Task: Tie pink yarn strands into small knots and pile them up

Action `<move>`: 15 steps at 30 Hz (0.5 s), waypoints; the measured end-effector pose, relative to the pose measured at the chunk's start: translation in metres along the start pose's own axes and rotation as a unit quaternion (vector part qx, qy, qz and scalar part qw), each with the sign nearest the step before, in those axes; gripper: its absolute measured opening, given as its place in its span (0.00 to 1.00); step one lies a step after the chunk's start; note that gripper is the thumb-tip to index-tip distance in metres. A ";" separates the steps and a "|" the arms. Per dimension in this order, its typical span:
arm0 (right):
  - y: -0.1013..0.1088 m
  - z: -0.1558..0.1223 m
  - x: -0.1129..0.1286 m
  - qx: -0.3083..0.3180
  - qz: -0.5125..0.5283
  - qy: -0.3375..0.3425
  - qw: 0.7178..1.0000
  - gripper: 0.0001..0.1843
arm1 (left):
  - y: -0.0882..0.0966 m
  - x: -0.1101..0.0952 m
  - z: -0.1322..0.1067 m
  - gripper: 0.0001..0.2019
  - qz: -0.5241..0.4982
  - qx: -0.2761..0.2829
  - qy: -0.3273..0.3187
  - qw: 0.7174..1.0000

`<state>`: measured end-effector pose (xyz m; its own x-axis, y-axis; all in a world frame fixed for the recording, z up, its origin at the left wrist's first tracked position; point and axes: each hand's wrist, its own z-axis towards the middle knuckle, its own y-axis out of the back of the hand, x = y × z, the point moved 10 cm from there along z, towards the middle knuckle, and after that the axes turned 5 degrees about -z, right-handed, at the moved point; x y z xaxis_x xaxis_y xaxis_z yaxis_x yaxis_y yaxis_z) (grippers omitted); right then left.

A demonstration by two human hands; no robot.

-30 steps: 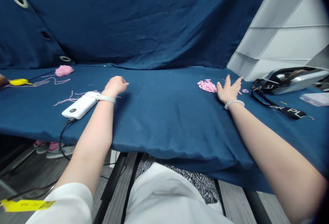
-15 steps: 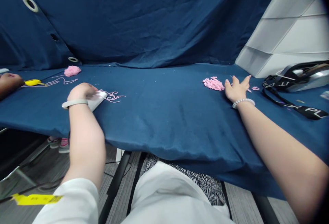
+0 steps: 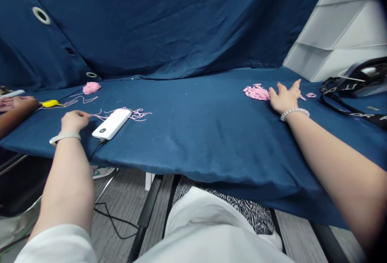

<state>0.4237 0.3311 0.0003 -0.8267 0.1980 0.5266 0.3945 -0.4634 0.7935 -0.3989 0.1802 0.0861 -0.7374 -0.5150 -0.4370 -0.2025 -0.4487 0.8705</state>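
Observation:
My left hand [image 3: 73, 120] lies on the blue cloth of the table [image 3: 193, 126], fingers curled and pinched on a pink yarn strand [image 3: 96, 114] just left of a white power bank [image 3: 111, 123]. More loose pink yarn [image 3: 137, 114] trails past the power bank's far end. My right hand [image 3: 284, 97] rests flat with fingers spread, right beside a small heap of cut pink yarn pieces [image 3: 256, 92]. A white band is on my left wrist, a bead bracelet on my right.
A pink yarn ball [image 3: 91, 88] and a yellow tool [image 3: 50, 103] lie at the far left, near another person's hand [image 3: 18, 104]. A black strap with white letters [image 3: 350, 110] and a black device [image 3: 363, 77] sit at the right. A cable [image 3: 99, 145] hangs from the power bank.
My left hand went from the table's middle leftward over the power bank and now sits left of it, pinching yarn. My right hand stayed by the pink heap. The view shifted left.

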 end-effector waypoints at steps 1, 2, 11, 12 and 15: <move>0.001 -0.001 0.000 -0.001 0.002 -0.003 1.000 0.31 | 0.009 -0.002 0.000 0.08 -0.011 -0.021 0.011 1.000; 0.001 -0.001 0.000 -0.002 0.002 -0.005 1.000 0.30 | 0.019 -0.005 0.000 0.07 -0.024 -0.043 0.020 0.999; 0.000 0.001 -0.001 0.004 0.002 -0.003 1.000 0.31 | 0.101 -0.084 -0.018 0.14 -0.252 -0.147 -0.041 0.956; -0.001 0.001 -0.002 0.003 0.002 -0.001 1.000 0.31 | 0.104 -0.096 -0.020 0.18 -0.267 -0.138 -0.058 0.952; -0.003 0.003 -0.004 0.003 -0.003 0.000 1.000 0.31 | 0.111 -0.127 -0.030 0.22 -0.295 -0.140 -0.103 0.940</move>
<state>0.4270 0.3344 -0.0031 -0.8295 0.2002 0.5214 0.3920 -0.4564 0.7988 -0.3088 0.1734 0.2315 -0.6650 0.0230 -0.7465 -0.4594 -0.8007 0.3846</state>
